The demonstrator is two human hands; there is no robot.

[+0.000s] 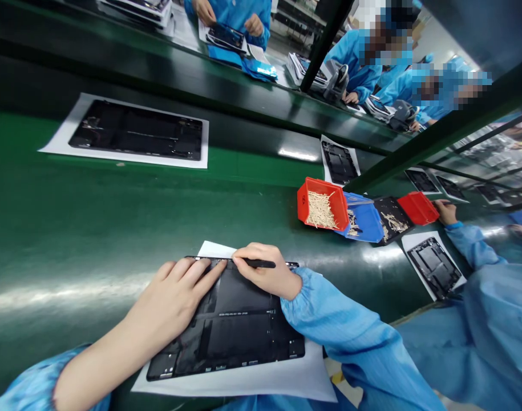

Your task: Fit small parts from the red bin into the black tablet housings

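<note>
An opened tablet body [243, 331] with black inner parts lies on a sheet of white paper [235, 388] in front of me. My left hand [179, 291] rests on its left part, fingers stretched toward the far edge and the index fingertip pressed there. My right hand [267, 271] is closed in a pinch around a slim black tweezers-like tool [261, 264], whose back end sticks out to the right. The tool's tip is at the tablet's far edge, close to my left fingertip, and is hidden by my fingers.
A red bin [323, 204] of small pale strips stands right of centre, beside a blue bin [365, 221] and a black tray [393, 220]. Another tablet body [136, 130] lies on paper at the back left. A co-worker's hand [446, 212] touches a second red bin [418, 208]. A green post [436, 128] slants across.
</note>
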